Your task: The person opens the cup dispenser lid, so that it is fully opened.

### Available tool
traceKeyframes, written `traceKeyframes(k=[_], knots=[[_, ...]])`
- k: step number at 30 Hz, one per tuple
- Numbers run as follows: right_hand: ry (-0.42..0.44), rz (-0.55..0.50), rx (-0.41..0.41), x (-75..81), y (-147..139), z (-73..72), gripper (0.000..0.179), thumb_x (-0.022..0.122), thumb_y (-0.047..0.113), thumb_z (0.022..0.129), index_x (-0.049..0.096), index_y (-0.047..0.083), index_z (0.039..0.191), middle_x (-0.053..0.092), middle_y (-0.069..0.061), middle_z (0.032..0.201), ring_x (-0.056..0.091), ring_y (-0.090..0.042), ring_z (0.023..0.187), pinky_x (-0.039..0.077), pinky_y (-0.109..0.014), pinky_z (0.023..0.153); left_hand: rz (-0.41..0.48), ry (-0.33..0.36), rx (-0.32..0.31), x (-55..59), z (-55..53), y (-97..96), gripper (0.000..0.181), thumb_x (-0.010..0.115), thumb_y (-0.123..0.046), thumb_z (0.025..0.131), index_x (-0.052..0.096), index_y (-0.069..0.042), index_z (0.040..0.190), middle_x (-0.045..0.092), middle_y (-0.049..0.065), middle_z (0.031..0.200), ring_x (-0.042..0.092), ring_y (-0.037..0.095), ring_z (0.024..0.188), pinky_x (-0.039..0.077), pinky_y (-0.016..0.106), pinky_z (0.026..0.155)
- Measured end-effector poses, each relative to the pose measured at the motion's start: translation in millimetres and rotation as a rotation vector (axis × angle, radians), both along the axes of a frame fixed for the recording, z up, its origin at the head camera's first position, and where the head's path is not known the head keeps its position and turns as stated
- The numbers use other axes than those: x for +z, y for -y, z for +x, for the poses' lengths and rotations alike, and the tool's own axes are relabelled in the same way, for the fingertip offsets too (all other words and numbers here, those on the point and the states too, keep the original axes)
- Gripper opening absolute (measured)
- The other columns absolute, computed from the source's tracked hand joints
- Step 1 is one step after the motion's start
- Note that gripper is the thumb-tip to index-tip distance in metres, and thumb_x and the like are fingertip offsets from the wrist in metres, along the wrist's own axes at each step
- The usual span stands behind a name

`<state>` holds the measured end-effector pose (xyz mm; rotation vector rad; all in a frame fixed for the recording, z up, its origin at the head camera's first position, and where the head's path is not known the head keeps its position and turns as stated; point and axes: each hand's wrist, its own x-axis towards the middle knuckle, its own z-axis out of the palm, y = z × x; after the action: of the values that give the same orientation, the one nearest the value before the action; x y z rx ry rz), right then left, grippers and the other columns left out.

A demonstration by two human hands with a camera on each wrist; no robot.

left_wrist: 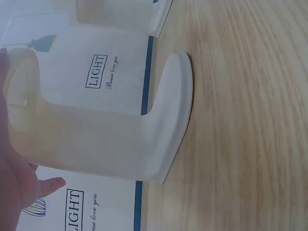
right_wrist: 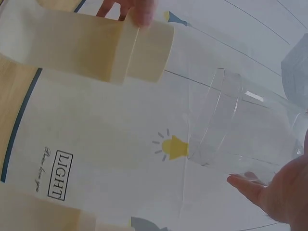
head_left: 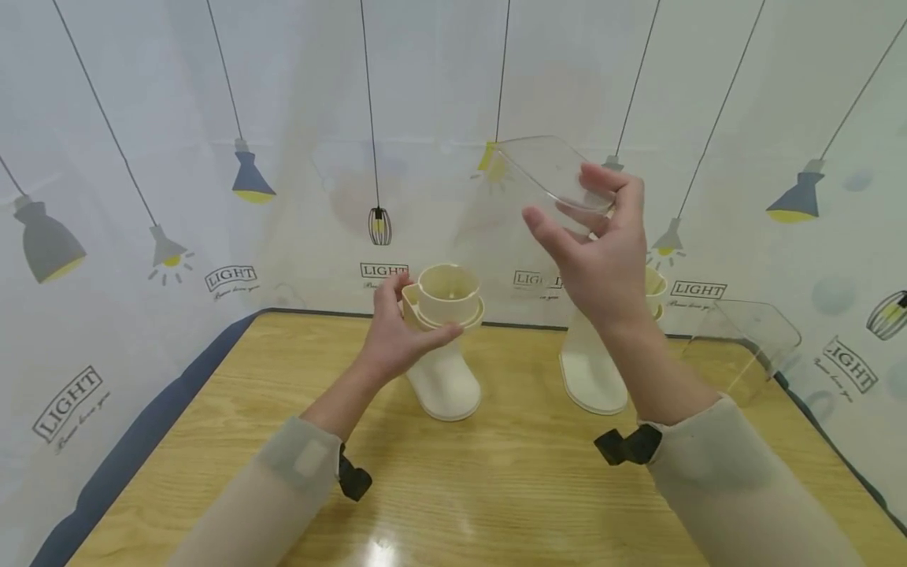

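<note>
In the head view my left hand (head_left: 397, 335) grips the upper part of a cream plastic dispenser stand (head_left: 448, 386), thumb and fingers on either side of its round collar. The stand is upright, its rounded foot on the table. My right hand (head_left: 612, 264) holds a clear plastic container (head_left: 549, 161) in the air, above and to the right of the stand. In the right wrist view this container (right_wrist: 260, 130) has a round open end facing the stand's collar (right_wrist: 151, 50), with a gap between them.
A second cream stand (head_left: 591, 374) is at the back right, partly hidden behind my right hand and forearm. Farther right stands another clear container (head_left: 754, 346). The wooden table (head_left: 453, 488) has a dark edge at the back, against a lamp-printed curtain (head_left: 439, 94).
</note>
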<state>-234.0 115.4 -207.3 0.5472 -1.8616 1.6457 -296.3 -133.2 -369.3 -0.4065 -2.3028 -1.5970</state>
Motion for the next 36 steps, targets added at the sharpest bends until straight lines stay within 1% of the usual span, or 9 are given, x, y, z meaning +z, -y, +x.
traceKeyframes(k=[3,6,13,18,21,26,28,31,36], knots=[[0.007,-0.025,-0.010,1.0,-19,2.1,0.072,0.084,0.024,0.082,0.041,0.013,0.139,0.040,-0.004,0.144,0.059,-0.030,0.119,0.056,-0.031,0.090,-0.012,0.036,0.008,-0.6,1.1,-0.4,0.119,0.090,-0.062,0.063,0.027,-0.013,0.152,0.034,0.008,0.143,0.042,0.024,0.128,0.040,0.050,0.108],[0.012,-0.043,-0.040,2.1,-40,6.4,0.071,0.085,0.020,0.081,0.043,0.015,0.138,0.041,-0.006,0.142,0.059,-0.032,0.119,0.056,-0.027,0.087,-0.026,0.044,0.012,-0.8,2.0,-0.2,0.118,0.089,-0.062,0.065,0.029,-0.012,0.153,0.033,0.011,0.144,0.041,0.026,0.129,0.040,0.052,0.107],[0.003,-0.105,-0.130,1.6,-98,20.4,0.069,0.085,0.011,0.079,0.045,0.015,0.136,0.042,-0.007,0.140,0.062,-0.026,0.116,0.055,-0.019,0.083,-0.053,0.064,0.051,-0.2,3.5,-5.3,0.121,0.088,-0.066,0.063,0.026,-0.016,0.154,0.032,0.011,0.145,0.040,0.030,0.129,0.039,0.054,0.106],[0.048,-0.034,-0.306,3.4,-139,34.6,0.069,0.082,0.011,0.084,0.042,0.019,0.140,0.039,-0.001,0.141,0.060,-0.020,0.119,0.053,-0.014,0.080,-0.062,0.078,0.066,-0.5,1.8,-7.1,0.119,0.087,-0.068,0.062,0.027,-0.019,0.152,0.031,0.007,0.144,0.040,0.027,0.126,0.040,0.053,0.105],[0.092,0.050,-0.439,1.2,-161,40.1,0.068,0.077,0.013,0.088,0.039,0.022,0.144,0.036,0.003,0.144,0.059,-0.014,0.122,0.050,-0.012,0.083,-0.063,0.081,0.050,0.3,0.1,-3.8,0.117,0.087,-0.067,0.064,0.027,-0.020,0.153,0.030,0.008,0.144,0.041,0.026,0.125,0.042,0.052,0.103],[0.129,0.137,-0.611,-12.6,-194,43.4,0.070,0.075,0.016,0.091,0.037,0.023,0.148,0.036,0.006,0.147,0.058,-0.009,0.124,0.048,-0.011,0.089,-0.103,0.091,0.043,0.5,-3.2,5.0,0.115,0.085,-0.068,0.065,0.029,-0.022,0.154,0.029,0.008,0.140,0.040,0.027,0.125,0.044,0.052,0.101],[0.117,0.160,-0.665,-21.2,-207,44.5,0.071,0.077,0.017,0.089,0.038,0.023,0.149,0.039,0.006,0.147,0.058,-0.007,0.123,0.047,-0.010,0.088,-0.120,0.097,0.036,1.0,-4.9,8.1,0.113,0.085,-0.068,0.066,0.030,-0.024,0.155,0.029,0.009,0.140,0.040,0.028,0.125,0.044,0.052,0.100],[0.113,0.198,-0.737,-36.0,-225,48.5,0.073,0.078,0.021,0.089,0.039,0.025,0.150,0.041,0.008,0.148,0.057,-0.002,0.120,0.045,-0.008,0.087,-0.132,0.113,0.015,2.8,-7.6,11.5,0.112,0.084,-0.067,0.067,0.029,-0.027,0.156,0.029,0.009,0.142,0.040,0.028,0.128,0.044,0.053,0.100],[0.162,0.307,-0.864,-64.2,-251,58.0,0.077,0.076,0.029,0.090,0.033,0.034,0.154,0.039,0.018,0.148,0.044,0.001,0.126,0.036,-0.009,0.093,-0.124,0.127,-0.019,6.2,-12.7,14.8,0.110,0.084,-0.068,0.067,0.031,-0.031,0.155,0.031,0.005,0.145,0.039,0.026,0.130,0.045,0.053,0.099]])
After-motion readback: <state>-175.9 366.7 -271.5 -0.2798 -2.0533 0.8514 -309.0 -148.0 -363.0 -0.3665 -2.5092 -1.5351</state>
